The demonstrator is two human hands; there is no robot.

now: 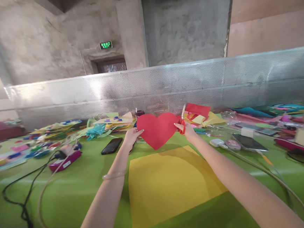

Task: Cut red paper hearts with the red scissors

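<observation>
A red paper heart (157, 130) is held up by both hands above the far edge of a yellow sheet (170, 186). My left hand (133, 136) pinches the heart's left edge between thumb and fingers. At the heart's right edge, my right hand (186, 128) pinches the paper and also has the red-handled scissors (182, 124) in it, their blades pointing up. The yellow sheet lies flat on the green table (95, 192), between my forearms.
To the left are a black phone (111, 146), a purple power strip (65, 161) with cables, and craft pieces. Red paper scraps (198, 110) lie behind my right hand. A white charger (216, 143), a tablet (249, 142) and cables sit right. A perforated metal screen (160, 88) stands behind.
</observation>
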